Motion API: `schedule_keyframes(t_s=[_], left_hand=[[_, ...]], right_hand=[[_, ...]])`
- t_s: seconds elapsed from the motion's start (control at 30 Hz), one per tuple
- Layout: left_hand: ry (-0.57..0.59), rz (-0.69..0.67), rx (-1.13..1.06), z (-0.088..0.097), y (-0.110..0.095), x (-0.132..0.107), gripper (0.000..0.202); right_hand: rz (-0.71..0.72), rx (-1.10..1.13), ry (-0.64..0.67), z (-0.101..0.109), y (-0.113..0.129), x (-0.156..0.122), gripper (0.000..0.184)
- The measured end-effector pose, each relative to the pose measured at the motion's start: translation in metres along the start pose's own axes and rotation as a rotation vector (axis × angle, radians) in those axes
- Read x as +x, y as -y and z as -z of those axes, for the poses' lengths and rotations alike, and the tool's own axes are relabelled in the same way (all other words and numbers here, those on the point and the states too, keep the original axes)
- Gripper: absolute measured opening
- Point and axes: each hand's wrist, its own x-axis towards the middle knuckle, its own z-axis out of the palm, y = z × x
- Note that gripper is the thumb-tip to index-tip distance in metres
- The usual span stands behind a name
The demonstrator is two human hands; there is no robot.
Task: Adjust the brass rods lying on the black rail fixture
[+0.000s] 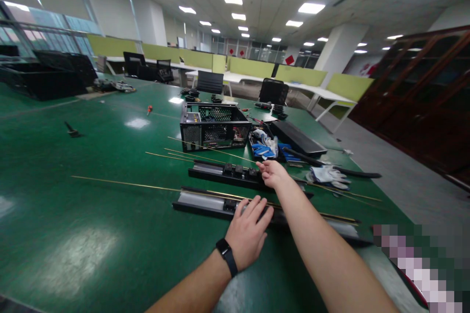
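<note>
Green table (pixel 91 195) is crossed by two long black strips, one behind the other. Left hand (pixel 247 234) is laid palm down on the near strip (pixel 205 203), fingers spread and flat, nothing gripped. A black watch (pixel 226 256) is worn on that wrist. Right hand (pixel 272 174) is stretched further out to the far strip (pixel 213 170). Its fingers are loosely curled against the strip's top, beside a row of small black blocks, but whether anything is pinched cannot be told. Thin brass rods (pixel 121 183) are laid along and between the strips, one just behind the near strip. Behind the far strip an open black case (pixel 213 127) is set, with blue-and-white gloves (pixel 266 147) just right of it and a flat black panel (pixel 299 139) beyond those. White gloves (pixel 328 175) are left further right — well apart from the left hand.
</note>
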Motion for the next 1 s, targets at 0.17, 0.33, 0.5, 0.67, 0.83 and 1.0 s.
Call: schedule_keyframes(t_s=[0.17, 0.33, 0.5, 0.67, 0.83, 1.0], left_hand=[[0.006, 0.002, -0.003, -0.001, 0.0, -0.001, 0.063], [0.002, -0.001, -0.008, -0.001, 0.0, -0.001, 0.064], [0.007, 0.001, -0.004, -0.002, 0.0, -0.001, 0.063], [-0.002, 0.007, -0.01, -0.004, 0.0, 0.0, 0.066], [-0.001, 0.003, -0.007, -0.003, 0.0, 0.001, 0.065], [-0.006, 0.004, -0.015, -0.004, 0.0, -0.001, 0.067]], right_hand=[[-0.025, -0.031, 0.018, 0.005, 0.001, -0.001, 0.035], [0.002, -0.064, 0.052, 0.005, 0.002, -0.005, 0.015], [0.082, -0.108, 0.107, 0.007, -0.002, -0.009, 0.02], [0.187, -0.172, 0.1, 0.018, -0.009, -0.012, 0.014], [0.327, -0.248, 0.054, 0.044, 0.002, -0.02, 0.006], [0.46, -0.263, -0.1, 0.088, 0.03, -0.026, 0.007]])
